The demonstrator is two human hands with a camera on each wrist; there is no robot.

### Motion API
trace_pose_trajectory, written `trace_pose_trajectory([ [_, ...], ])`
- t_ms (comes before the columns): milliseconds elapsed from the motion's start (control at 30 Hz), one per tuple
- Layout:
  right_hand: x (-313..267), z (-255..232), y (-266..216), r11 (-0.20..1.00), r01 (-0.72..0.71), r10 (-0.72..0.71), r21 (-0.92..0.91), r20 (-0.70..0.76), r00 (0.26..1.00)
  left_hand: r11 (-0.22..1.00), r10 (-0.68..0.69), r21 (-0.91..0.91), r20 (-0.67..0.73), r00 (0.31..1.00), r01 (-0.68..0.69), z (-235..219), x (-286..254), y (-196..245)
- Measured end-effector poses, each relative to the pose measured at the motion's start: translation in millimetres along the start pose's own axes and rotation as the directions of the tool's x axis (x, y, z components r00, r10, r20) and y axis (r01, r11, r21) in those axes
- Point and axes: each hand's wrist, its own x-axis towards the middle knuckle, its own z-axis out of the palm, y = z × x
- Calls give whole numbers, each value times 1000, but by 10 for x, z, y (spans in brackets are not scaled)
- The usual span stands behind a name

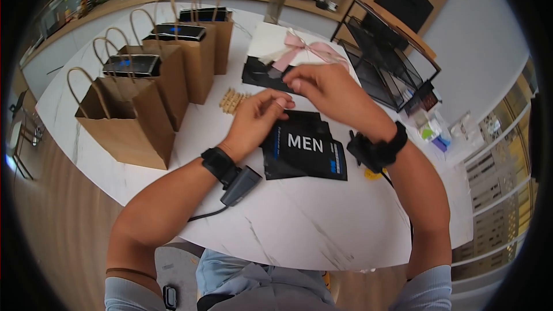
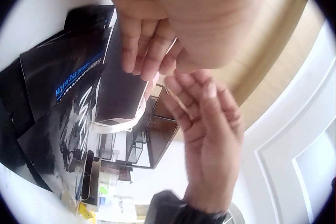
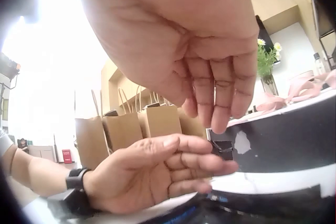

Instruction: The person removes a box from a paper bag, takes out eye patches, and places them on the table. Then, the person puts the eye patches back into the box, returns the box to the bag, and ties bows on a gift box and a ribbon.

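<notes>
The left hand [image 1: 255, 118] and right hand [image 1: 329, 87] are hovering empty, fingers loosely bent, mid-frame in the head view, black MEN packets [image 1: 305, 148] lying just below, slightly right of centre.

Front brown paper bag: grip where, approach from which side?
Probably the handle loops, gathered together from above: they stand up over the rim of the front bag, which sits upright on the table. The left hand is nearer, so it looks the better choice. I'd avoid squeezing the side walls; they look like paper and may crease.
</notes>
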Motion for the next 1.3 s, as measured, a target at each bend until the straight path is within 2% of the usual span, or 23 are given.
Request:
trace_pose_trajectory([
  [33, 218, -6, -2, 998, 64, -64, -31, -27, 998, 999, -28, -39, -6, 1000, 28, 12, -9, 1],
  [100, 713, 47, -58, 987, -56, 52, 153, 29, 998, 997, -65, -49, -11, 998, 65, 16, -19, 51],
  [200, 1314, 159, -397, 988, -100, 88, 121, 102, 991, 992, -102, -74, -20, 995, 101, 6, -8, 14],
  [233, 1528, 282, -402, 989, 142, -142, 42, -16, 990, 992, -97, -90, -34, 995, 93, 3, -2, -4],
  [267, 1659, 364, -447, 928, 368, -373, -63, -113, 921, 991, -103, -92, -52, 993, 98, 7, -4, 1],
  [367, 1863, 490, -622, 933, 335, -339, -128, -11, 941, 990, -102, -102, -64, 993, 95, 15, -4, 30],
  [400, 1895, 468, -663, 932, 324, -307, -166, 120, 944, 989, -113, -100, -63, 992, 106, 19, -12, 39],
  [567, 1892, 532, -553, 944, 317, -292, -96, 211, 933, 986, -143, -98, -57, 988, 137, 32, -8, 31],
  [633, 1861, 475, -573, 984, 179, -170, -8, 276, 946, 983, -158, -99, -60, 986, 152, 33, -9, 31],
  [667, 1845, 494, -559, 983, 181, -172, -6, 276, 946, 984, -158, -98, -63, 985, 152, 43, -7, 27],
  [700, 1830, 537, -545, 962, 263, -264, -67, -4, 964, 984, -149, -108, -86, 985, 139, 56, -5, 23],
  [733, 1813, 579, -557, 935, 323, -353, -148, -274, 895, 985, -139, -122, -112, 984, 126, 60, -9, 19],
  [767, 1729, 542, -740, 931, 333, -361, -146, -263, 895, 985, -135, -128, -124, 983, 119, 55, -16, 21],
  [833, 1545, 406, -1051, 888, 459, -403, 35, -422, 812, 976, -218, -11, -125, 968, 218, 41, 2, 31],
  [867, 1551, 440, -1100, 888, 458, -402, 35, -426, 811, 976, -218, -7, -123, 968, 219, 24, -3, 59],
  [933, 1550, 570, -1200, 792, 604, -609, -85, -165, 776, 957, -6, 286, -125, 992, 41, 5, -51, 115],
  [967, 1547, 618, -1196, 801, 592, -597, -85, -170, 784, 906, 101, 420, -101, 990, -50, 24, -73, 125],
  [1000, 1581, 666, -1181, 855, 519, -519, -10, -2, 855, 812, 330, 540, -113, 937, -221, 50, -60, 75],
  [1033, 1611, 655, -1227, 899, 435, -436, 49, 174, 883, 810, 335, 542, -112, 936, -225, 59, -57, 93],
  [1067, 1651, 609, -1261, 928, 371, -347, -27, 303, 888, 916, 173, 389, -159, 972, -100, 61, -62, 114],
  [1100, 1696, 568, -1294, 926, 377, -352, -29, 303, 886, 975, 2, 219, -177, 984, 37, 60, -62, 131],
  [1167, 1749, 502, -1371, 941, 297, -197, -165, 446, 873, 986, -29, 158, -178, 984, 58, 71, -70, 216],
  [1300, 1961, 696, -1233, 923, 329, -226, -198, 412, 883, 989, -74, 116, -155, 985, 92, 73, -67, 175],
])
